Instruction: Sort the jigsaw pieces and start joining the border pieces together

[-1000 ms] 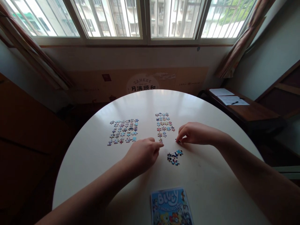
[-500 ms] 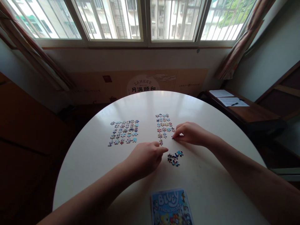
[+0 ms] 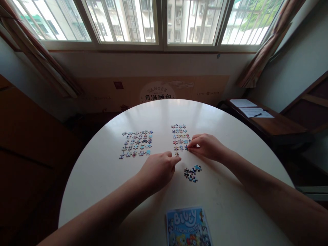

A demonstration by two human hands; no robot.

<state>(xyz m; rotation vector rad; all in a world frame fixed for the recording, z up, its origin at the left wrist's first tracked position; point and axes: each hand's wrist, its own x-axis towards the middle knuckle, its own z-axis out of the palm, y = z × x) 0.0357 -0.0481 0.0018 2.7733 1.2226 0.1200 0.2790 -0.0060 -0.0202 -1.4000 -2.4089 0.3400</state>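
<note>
My right hand (image 3: 203, 145) pinches a small jigsaw puzzle piece (image 3: 186, 148) against the white table, at the right side of the right-hand group of puzzle pieces (image 3: 180, 136). Below that group is my left hand (image 3: 160, 169), with its index finger stretched to the right beside the lowest piece and its other fingers curled under. The underside of this hand is hidden, so I cannot see what it may hold. A small heap of puzzle pieces (image 3: 191, 173) lies just to the right of it. Farther left, more puzzle pieces (image 3: 137, 143) are spread in rows.
The round white table (image 3: 102, 191) stands before a window. A blue Bluey case (image 3: 188, 227) lies at its near edge. On a brown side table (image 3: 284, 121) at the right are papers (image 3: 256, 112) and a pen. Curtains hang on both sides.
My right hand has moved its puzzle piece slightly left and up, closer to the right-hand group. My left hand has shifted a little up and left. The view has moved slightly.
</note>
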